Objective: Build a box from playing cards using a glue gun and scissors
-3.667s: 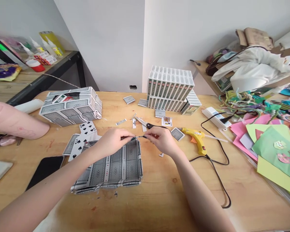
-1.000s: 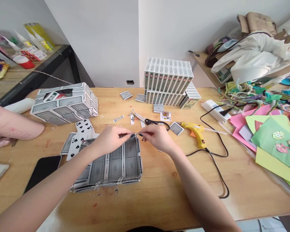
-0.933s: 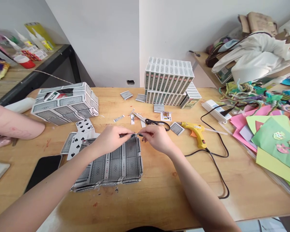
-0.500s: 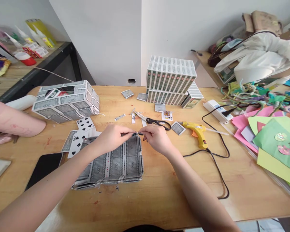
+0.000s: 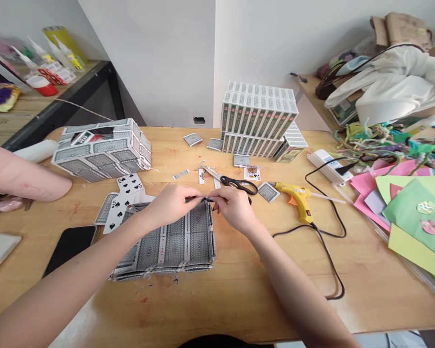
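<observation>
In the head view an open box made of playing cards (image 5: 174,244), grey-patterned backs showing inside, sits on the table in front of me. My left hand (image 5: 174,202) is closed in a pinch on its far rim, close to the far right corner. Against it, my right hand (image 5: 234,207) pinches that same corner from the right side. The fingertips of both hands nearly meet and hide the exact spot they hold. Just beyond my right hand lie black-handled scissors (image 5: 235,182). Loose playing cards (image 5: 118,209) lie by the box's far left corner.
A finished-looking card box (image 5: 101,150) stands at the back left, with a black phone (image 5: 70,246) nearer me. Stacked card packs (image 5: 259,116) are at the back. On the right are a yellow glue gun (image 5: 295,198), its cord, a power strip (image 5: 328,166) and coloured paper (image 5: 413,212).
The view has shifted slightly, so the surroundings sit a little further right. Both hands still pinch the box's far right corner, with only a slight shift of the fingers.
</observation>
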`<state>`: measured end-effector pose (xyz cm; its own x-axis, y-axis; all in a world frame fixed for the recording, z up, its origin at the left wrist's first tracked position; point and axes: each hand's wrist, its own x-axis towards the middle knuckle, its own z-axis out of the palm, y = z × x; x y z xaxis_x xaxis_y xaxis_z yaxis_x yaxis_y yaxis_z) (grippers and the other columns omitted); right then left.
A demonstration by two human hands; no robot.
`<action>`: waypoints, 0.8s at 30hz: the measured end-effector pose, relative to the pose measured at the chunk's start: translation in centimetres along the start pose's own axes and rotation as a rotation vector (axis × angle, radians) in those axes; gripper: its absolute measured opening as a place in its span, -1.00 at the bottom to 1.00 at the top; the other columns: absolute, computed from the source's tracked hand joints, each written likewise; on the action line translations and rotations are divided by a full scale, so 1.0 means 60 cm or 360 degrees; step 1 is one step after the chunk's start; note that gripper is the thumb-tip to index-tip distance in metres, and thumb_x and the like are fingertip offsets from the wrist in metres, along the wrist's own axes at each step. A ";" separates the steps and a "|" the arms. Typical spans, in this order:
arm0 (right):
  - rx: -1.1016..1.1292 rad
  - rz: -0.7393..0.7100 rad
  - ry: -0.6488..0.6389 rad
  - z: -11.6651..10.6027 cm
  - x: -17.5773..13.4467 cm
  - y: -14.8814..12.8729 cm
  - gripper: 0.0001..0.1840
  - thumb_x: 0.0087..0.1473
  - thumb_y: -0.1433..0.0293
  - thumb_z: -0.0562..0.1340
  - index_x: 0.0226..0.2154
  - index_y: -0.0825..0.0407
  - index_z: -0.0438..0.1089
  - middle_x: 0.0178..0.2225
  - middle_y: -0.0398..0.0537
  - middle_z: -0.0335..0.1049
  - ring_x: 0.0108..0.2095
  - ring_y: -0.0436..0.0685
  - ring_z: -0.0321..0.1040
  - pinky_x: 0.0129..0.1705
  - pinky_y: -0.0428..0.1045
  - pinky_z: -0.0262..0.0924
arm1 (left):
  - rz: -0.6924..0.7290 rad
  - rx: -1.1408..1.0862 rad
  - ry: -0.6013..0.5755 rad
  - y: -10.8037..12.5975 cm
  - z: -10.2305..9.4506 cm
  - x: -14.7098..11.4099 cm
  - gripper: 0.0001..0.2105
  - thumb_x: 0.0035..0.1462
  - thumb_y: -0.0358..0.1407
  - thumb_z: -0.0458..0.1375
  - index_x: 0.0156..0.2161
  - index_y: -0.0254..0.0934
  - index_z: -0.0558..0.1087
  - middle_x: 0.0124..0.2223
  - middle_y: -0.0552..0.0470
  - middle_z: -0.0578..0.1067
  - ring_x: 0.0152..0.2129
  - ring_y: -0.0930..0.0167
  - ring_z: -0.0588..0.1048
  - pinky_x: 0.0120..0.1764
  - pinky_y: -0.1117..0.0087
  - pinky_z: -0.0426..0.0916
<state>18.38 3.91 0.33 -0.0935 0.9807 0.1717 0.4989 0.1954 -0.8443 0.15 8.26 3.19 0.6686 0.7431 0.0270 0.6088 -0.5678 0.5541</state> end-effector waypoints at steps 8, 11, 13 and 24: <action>0.0335 0.0468 -0.0429 -0.060 -0.001 -0.012 -0.71 -0.02 0.48 0.12 -0.23 0.10 0.48 -0.39 -0.02 0.49 -0.41 0.02 0.45 -0.45 -0.09 0.38 | -0.0091 -0.0071 -0.0029 0.013 -0.007 0.000 -0.74 0.12 -0.25 -0.01 -0.34 -0.21 0.54 -0.40 0.08 0.57 -0.50 0.45 0.45 -0.43 0.43 0.23; 0.0298 0.0464 -0.0437 -0.064 -0.002 -0.017 -0.71 -0.03 0.47 0.11 -0.30 0.09 0.51 -0.46 -0.06 0.47 -0.47 0.00 0.42 -0.52 -0.11 0.37 | -0.0101 -0.0114 -0.0023 0.013 -0.006 0.000 -0.76 0.11 -0.27 0.01 -0.34 -0.21 0.54 -0.40 0.09 0.57 -0.50 0.46 0.44 -0.44 0.44 0.22; 0.0228 0.0422 -0.0410 -0.057 -0.003 -0.019 -0.72 -0.06 0.47 0.11 -0.34 0.09 0.52 -0.50 -0.09 0.46 -0.51 -0.02 0.39 -0.52 -0.12 0.35 | -0.0108 -0.0127 -0.0008 0.013 -0.005 0.000 -0.76 0.11 -0.27 0.01 -0.35 -0.22 0.54 -0.42 0.10 0.56 -0.52 0.47 0.43 -0.45 0.44 0.21; 0.0237 0.0445 -0.0328 -0.018 -0.014 -0.052 -0.77 -0.09 0.42 0.10 -0.46 0.13 0.47 -0.49 -0.06 0.44 -0.59 -0.05 0.27 -0.61 -0.16 0.17 | -0.0022 -0.0099 0.0045 0.015 -0.002 0.000 -0.78 0.11 -0.30 0.04 -0.35 -0.24 0.55 -0.40 0.08 0.58 -0.51 0.45 0.47 -0.44 0.44 0.20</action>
<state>17.80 2.47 3.37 -0.1504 0.9741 -0.1688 0.4006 -0.0961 -0.9112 0.68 7.78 3.79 0.6476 0.7608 0.0418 0.5894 -0.5349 0.6053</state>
